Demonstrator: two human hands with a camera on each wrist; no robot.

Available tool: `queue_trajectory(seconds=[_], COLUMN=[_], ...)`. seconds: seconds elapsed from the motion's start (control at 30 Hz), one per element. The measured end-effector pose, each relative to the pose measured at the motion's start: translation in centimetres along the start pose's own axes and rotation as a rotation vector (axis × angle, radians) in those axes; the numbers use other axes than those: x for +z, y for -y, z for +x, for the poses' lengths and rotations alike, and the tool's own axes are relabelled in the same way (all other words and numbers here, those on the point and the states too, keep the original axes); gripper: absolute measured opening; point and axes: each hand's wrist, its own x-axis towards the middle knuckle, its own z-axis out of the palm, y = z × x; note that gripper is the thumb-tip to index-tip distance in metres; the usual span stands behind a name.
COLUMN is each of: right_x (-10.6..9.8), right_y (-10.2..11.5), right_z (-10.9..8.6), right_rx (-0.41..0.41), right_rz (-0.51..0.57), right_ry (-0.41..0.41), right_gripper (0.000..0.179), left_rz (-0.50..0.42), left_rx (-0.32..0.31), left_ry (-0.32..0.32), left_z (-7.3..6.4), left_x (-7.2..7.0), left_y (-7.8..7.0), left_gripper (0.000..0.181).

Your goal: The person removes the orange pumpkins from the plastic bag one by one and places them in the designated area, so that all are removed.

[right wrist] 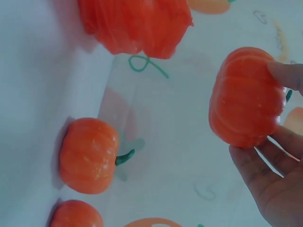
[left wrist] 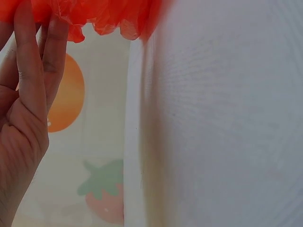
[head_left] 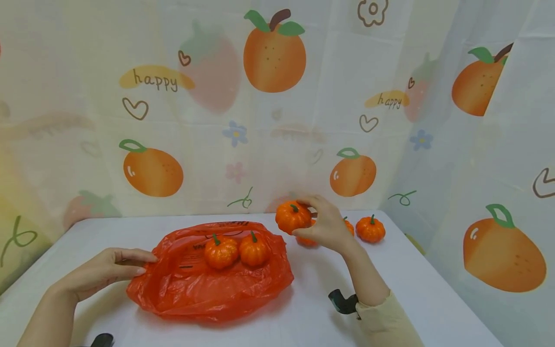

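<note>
An orange toy pumpkin (head_left: 291,218) with a green stem is held up above the table by my right hand (head_left: 323,224), fingers and thumb around its sides. The same pumpkin (right wrist: 248,97) shows large in the right wrist view. My left hand (head_left: 104,270) pinches the left rim of a red plastic bag (head_left: 208,299), which lies spread with its mouth facing up. Inside the bag two more pumpkins (head_left: 221,251) sit side by side. In the left wrist view the fingertips of my left hand (left wrist: 33,80) meet the crinkled bag edge (left wrist: 104,16).
To the right of the bag stand several pumpkins on the white table (head_left: 312,313), one pumpkin (head_left: 370,229) near the back right corner and others partly behind my right hand. A printed fruit curtain (head_left: 277,120) hangs behind the table. Black curved pieces (head_left: 344,302) sit at my wrists.
</note>
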Motion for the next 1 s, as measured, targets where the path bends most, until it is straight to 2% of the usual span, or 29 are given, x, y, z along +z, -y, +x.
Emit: queue_trajectory(seconds=[0.27, 0.47, 0.7, 1.0], right_x=[-0.6, -0.9, -1.0, -1.4], right_y=[-0.5, -0.8, -1.9, -2.8], right_z=[-1.0, -1.8, -2.6, -3.5], right_rx=[0.043, 0.074, 0.112, 0.132], right_rz=[-0.006, -0.038, -0.065, -0.112], right_ry=[0.020, 0.006, 0.002, 0.013], right_gripper=[0.066, 0.065, 0.063, 0.065], left_rz=[0.002, 0.009, 0.008, 0.029], left_rx=[-0.008, 0.000, -0.026, -0.031], left_ry=[-0.005, -0.007, -0.005, -0.013], left_z=[0.0, 0.0, 0.1, 0.2], left_x=[0.1, 0.1, 0.0, -0.1], left_y=[0.0, 0.0, 0.1, 0.2], left_gripper=[0.036, 0.036, 0.037, 0.037])
